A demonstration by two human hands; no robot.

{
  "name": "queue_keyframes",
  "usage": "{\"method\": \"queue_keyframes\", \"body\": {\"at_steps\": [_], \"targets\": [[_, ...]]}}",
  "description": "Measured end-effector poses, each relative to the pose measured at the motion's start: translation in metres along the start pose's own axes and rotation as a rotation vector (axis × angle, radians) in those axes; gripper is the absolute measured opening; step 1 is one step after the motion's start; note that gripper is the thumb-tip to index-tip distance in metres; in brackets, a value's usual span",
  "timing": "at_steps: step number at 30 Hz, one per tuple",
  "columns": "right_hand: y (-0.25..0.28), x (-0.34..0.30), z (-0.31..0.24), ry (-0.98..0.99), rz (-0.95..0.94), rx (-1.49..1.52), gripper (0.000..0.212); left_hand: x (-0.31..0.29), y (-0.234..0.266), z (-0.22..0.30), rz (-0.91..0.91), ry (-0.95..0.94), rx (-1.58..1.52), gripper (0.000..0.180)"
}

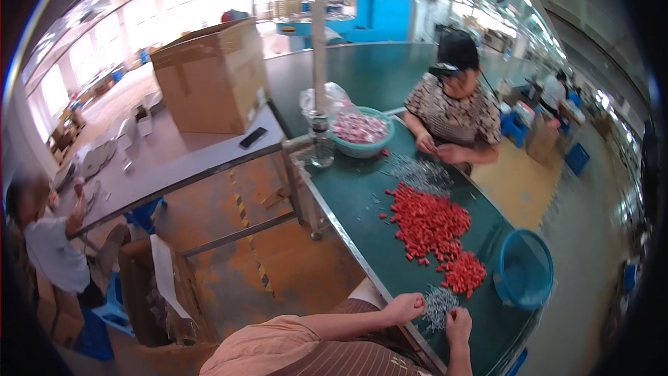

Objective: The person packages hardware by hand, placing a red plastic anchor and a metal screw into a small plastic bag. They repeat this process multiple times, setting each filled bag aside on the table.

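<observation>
My left hand (pixel 403 308) is closed at the near edge of the green table, its fingertips round a small red piece that barely shows. To its right, my right hand (pixel 458 324) is closed too, in a pinch; whatever is in those fingers is too small to make out. Between both hands lies a heap of thin grey metal pins (pixel 439 306). Just beyond it is a smaller pile of short red cylinder-shaped pieces (pixel 465 273), which touches a larger pile of similar red pieces (pixel 431 223).
A blue plastic basket (pixel 525 299) stands right of the red piles. Across the table, a co-worker (pixel 456 108) handles something small over another grey pin heap (pixel 421 173). Near a post are a bowl of pinkish pieces (pixel 362 147) and a clear bottle (pixel 321 143). A cardboard box (pixel 205 80) sits left.
</observation>
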State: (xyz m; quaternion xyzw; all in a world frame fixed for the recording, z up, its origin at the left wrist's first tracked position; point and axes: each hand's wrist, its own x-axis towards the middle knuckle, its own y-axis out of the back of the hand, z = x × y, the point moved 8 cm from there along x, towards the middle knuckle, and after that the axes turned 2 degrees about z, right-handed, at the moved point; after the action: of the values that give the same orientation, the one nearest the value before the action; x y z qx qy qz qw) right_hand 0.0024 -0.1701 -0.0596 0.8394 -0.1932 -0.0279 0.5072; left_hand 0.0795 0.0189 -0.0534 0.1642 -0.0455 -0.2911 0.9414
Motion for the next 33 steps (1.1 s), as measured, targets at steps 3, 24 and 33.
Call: {"method": "queue_keyframes", "body": {"at_steps": [3,24,33], "targets": [[0.010,0.006,-0.025,0.122,0.059,-0.050,0.019,0.005,0.006,-0.008,0.021,-0.006,0.057,0.018],[-0.001,-0.008,0.025,-0.735,-0.185,1.160,0.022,0.014,0.001,-0.005,-0.067,0.152,-0.074,0.011],[0.036,0.009,-0.037,-0.399,-0.174,0.989,0.019,0.029,0.000,0.016,-0.027,0.129,0.073,0.016]]}}
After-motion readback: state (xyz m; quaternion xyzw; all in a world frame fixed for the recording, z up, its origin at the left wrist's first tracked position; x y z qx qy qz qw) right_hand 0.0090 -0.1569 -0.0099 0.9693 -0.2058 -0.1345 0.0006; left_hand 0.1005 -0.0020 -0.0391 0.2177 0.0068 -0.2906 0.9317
